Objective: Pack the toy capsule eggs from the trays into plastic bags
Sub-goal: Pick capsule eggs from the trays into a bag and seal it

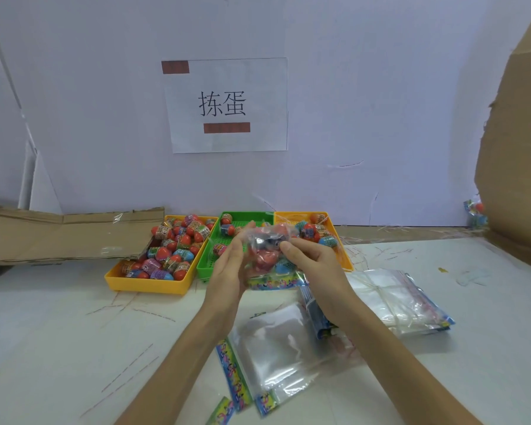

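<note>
Station finding: the sealing or closing step appears to be in hand, judged from how things lie.

- A filled bag (265,259) is held off the table (74,332), in front of the green tray (203,265) and partly over its right edge. Red and blue capsule eggs (169,256) show through the film.
- Left hand (229,265): grip wide, fingers straight and laid against the bag's left side as support.
- Right hand (314,266): grip closed, thumb and fingers pinching the bag near its top.
- The yellow tray (144,285) left of the green tray is well stocked. The green tray holds only a few eggs, and the orange tray (344,256) to its right holds a small cluster.
- Empty bags (276,348) lie nearer the person than the green tray, with a tied bundle (393,299) further right.

Whether the closure is shut cannot be told.

Next move calls for pressing the closure along its full width while keeping the eggs clear of it. The bag then needs setting aside.
</note>
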Motion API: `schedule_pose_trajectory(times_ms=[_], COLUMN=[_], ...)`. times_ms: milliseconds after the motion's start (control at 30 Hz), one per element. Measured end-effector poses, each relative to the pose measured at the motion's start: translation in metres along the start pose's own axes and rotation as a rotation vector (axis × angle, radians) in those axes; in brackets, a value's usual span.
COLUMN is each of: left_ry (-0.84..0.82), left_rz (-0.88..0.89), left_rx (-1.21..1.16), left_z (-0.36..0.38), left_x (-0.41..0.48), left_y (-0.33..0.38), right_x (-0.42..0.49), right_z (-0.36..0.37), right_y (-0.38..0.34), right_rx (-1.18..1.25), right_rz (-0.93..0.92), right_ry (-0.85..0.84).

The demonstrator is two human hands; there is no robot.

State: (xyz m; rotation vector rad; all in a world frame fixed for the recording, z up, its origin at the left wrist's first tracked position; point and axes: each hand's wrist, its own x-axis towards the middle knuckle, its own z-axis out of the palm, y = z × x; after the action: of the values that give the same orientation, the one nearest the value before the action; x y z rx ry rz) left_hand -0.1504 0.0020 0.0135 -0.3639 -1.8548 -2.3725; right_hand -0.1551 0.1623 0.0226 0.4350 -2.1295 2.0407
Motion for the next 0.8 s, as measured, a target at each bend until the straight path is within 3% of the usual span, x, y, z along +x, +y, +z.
schedule_pose_trajectory(times_ms=[200, 433, 600, 800], left_ry=[-0.043, -0.006, 0.051, 0.009], left_rz=[-0.040, -0.060, -0.066, -0.139], left_rx=[0.026, 0.032, 0.029, -0.104], left_z=[-0.001, -0.003, -0.003, -0.005], left_x=[-0.001, 0.000, 0.001, 0.001], left_y=[-0.001, -0.007, -0.010, -0.006], right_x=[0.006, 0.004, 0.002, 0.004], right_z=[-0.010, -0.011, -0.006, -0.008], right_y=[0.003, 0.007, 0.005, -0.002], right_rx=[0.142, 0.027, -0.059, 0.163], right_rz=[0.007, -0.038, 0.000, 0.190], right_ry=[0.049, 0.159, 0.079, -0.010])
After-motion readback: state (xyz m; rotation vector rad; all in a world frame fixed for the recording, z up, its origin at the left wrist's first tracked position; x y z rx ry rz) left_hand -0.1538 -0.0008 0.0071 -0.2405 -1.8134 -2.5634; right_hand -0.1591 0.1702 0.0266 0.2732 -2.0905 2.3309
